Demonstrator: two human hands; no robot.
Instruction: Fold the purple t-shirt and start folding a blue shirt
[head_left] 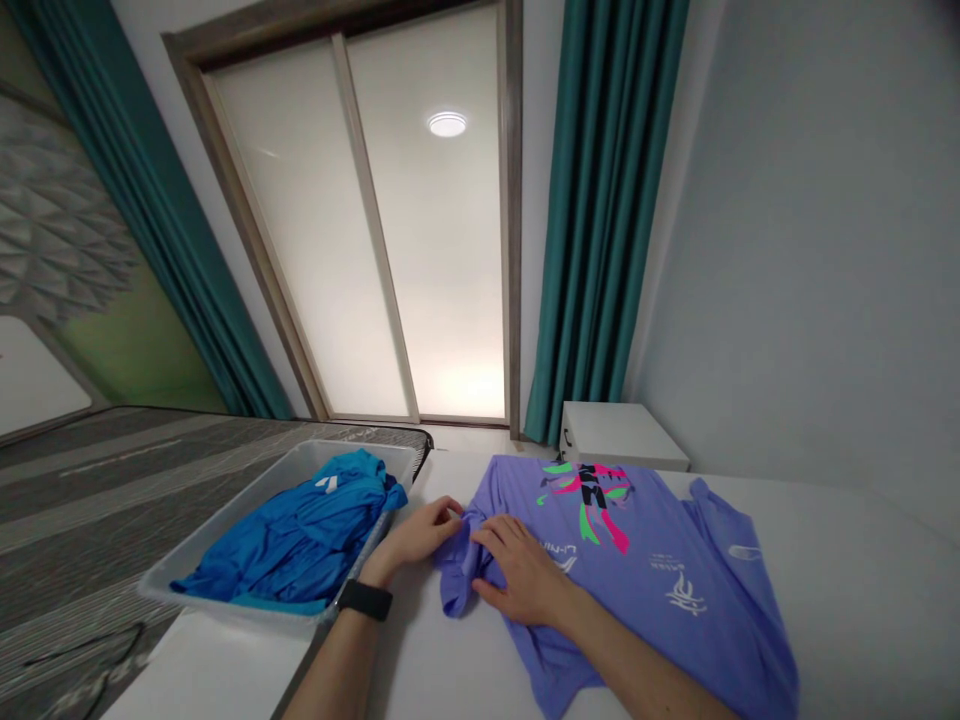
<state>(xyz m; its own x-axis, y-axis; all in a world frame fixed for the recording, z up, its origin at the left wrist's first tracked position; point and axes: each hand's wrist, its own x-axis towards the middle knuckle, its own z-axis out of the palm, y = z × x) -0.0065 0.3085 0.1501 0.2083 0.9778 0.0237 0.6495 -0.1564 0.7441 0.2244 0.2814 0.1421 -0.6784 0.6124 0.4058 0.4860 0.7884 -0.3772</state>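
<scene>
A purple T-shirt (630, 570) lies spread on the white table, with a pink, green and black print near its far edge and white lettering. My left hand (420, 532), a dark band around its wrist, pinches the shirt's left edge by the bunched sleeve. Just right of it, my right hand (521, 572) rests on the shirt, its thumb apart from the fingers. The sleeve (456, 585) is crumpled between the two hands and hangs slightly toward me. What sits beneath the right fingertips is partly hidden.
Left of the shirt, a translucent plastic bin (161, 585) holds blue clothing (300, 530). The white table (862, 600) extends to the right wall. Behind it stand a small white cabinet (622, 430), teal curtains (611, 200) and frosted sliding doors (442, 280). A grey striped surface (75, 500) lies at left.
</scene>
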